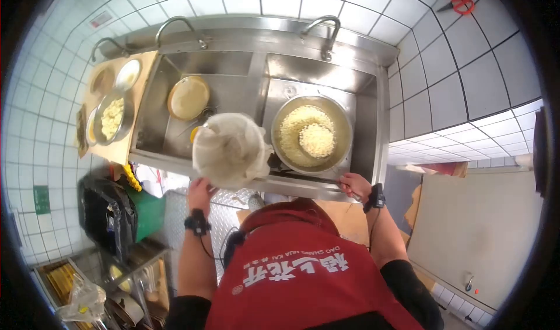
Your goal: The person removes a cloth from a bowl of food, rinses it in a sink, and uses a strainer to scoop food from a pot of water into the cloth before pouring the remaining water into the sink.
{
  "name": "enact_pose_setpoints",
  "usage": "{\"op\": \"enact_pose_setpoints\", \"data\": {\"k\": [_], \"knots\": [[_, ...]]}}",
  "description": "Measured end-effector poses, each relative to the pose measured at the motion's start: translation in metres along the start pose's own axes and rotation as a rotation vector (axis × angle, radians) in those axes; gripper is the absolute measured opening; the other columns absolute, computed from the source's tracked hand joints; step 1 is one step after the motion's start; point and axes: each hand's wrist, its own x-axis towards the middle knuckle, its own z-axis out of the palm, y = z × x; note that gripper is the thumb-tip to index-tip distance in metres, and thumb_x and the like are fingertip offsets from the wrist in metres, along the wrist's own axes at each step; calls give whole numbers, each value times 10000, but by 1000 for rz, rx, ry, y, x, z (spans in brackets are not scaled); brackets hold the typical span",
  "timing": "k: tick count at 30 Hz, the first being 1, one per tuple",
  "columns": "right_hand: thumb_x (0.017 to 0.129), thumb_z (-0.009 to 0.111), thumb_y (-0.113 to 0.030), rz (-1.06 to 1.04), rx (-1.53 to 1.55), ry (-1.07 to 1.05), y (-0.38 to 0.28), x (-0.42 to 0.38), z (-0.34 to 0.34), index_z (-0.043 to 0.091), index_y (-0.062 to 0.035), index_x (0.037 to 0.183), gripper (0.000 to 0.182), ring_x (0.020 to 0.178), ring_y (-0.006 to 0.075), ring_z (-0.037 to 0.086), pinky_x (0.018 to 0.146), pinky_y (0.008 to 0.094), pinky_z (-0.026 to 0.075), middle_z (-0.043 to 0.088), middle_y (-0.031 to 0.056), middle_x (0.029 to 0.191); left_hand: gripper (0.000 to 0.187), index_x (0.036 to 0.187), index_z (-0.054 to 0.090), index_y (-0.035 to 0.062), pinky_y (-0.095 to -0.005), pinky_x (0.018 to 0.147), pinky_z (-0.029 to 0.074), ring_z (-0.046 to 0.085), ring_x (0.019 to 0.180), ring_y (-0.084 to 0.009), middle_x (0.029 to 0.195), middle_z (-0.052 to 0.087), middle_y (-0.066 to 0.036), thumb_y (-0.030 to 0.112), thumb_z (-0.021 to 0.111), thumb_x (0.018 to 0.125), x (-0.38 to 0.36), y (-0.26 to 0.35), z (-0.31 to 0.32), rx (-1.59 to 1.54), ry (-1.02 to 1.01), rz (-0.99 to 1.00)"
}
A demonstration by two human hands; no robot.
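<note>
Two bare hands are seen at the front rim [303,189] of a double steel sink. The left hand [201,193] is brought up against the lower left edge of a white cloth-like container [229,146]; its fingers are bent a little and partly hidden, so whether the edge is gripped or merely touched cannot be told. The right hand [355,186] is held half curled at the rim near the right corner, its fingers pointed inward — whether anything is held in it cannot be made out.

The white container is placed just beyond the left hand and well to the left of the right one, over the front of the sink where the two basins meet. Its wide mouth is turned upward; a roundish outline is shown, with no clear long axis, and a loose fold is spread toward the right.

A steel bowl [344,128] is set in the right basin [366,117], beyond the right hand and slightly to its left. It is round and open upward — no long axis is given by its shape. Pale small pieces [294,126] are contained in it, with a rounded heap [317,140] gathered toward the lower right.
</note>
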Motion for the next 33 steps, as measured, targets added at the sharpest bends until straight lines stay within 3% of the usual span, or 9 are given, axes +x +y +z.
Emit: {"op": "enact_pose_setpoints", "data": {"k": [11,16,18,19,20,22,23,25,33], "knots": [[1025,523,-208,-102,-139,52,-100,-144,85,593,-63,1057,164,473,47,408,413,231,334,471,-56,652,252,1145,607,-6,-360,892,560,671,987,-196,1092,682,-97,156,580,954,6,6,-5,41,-108,-32],[1034,516,-196,-172,-162,22,-126,-162,143,607,-76,1139,184,481,43,404,422,228,331,470,-60,656,261,1128,626,-31,-339,853,570,671,960,-191,1054,684,-85,173,587,969,7,5,-8,39,-109,-11],[1027,536,-199,-235,-344,87,-126,-155,163,602,-74,1226,244,500,61,447,456,239,376,507,-36,676,256,1125,626,-29,-333,850,571,671,960,-187,1054,683,-82,174,582,975,9,3,-12,40,-124,-12],[1000,559,-166,-516,-673,148,-111,-135,163,586,-76,1284,299,544,167,572,522,330,477,606,50,711,259,1137,620,-15,-329,853,568,671,955,-186,1063,684,-80,184,582,975,13,0,-14,69,-131,-16],[1000,559,-166,-518,-675,144,-98,-117,163,586,-76,1284,299,544,167,572,522,330,477,606,50,711,262,1148,614,-1,-326,856,566,671,950,-186,1071,685,-79,194,582,975,16,-4,-17,98,-138,-21],[944,585,-109,-982,-1123,323,-87,-97,182,596,-48,1274,336,651,306,650,627,432,531,660,163,783,255,1139,615,-4,-328,850,570,669,937,-183,1059,682,-78,189,587,975,12,-1,-13,82,-128,-9],[944,585,-109,-984,-1126,321,-83,-89,193,596,-48,1274,336,651,306,650,627,432,531,660,163,783,248,1129,617,-7,-331,844,573,667,924,-180,1046,679,-77,185,591,974,9,1,-11,67,-120,0],[896,602,-85,-1075,-1215,318,-79,-77,213,596,-29,1289,397,735,389,655,681,481,534,671,227,858,240,1121,619,-11,-332,837,576,666,922,-180,1042,676,-81,174,595,971,7,3,-10,71,-115,-1],[875,615,-48,-1061,-1101,364,-78,-79,207,529,-63,1404,536,774,402,660,716,475,545,662,247,890,233,1098,616,-30,-343,825,582,668,927,-197,1045,669,-104,156,606,960,13,-6,-13,85,-92,5]]}}
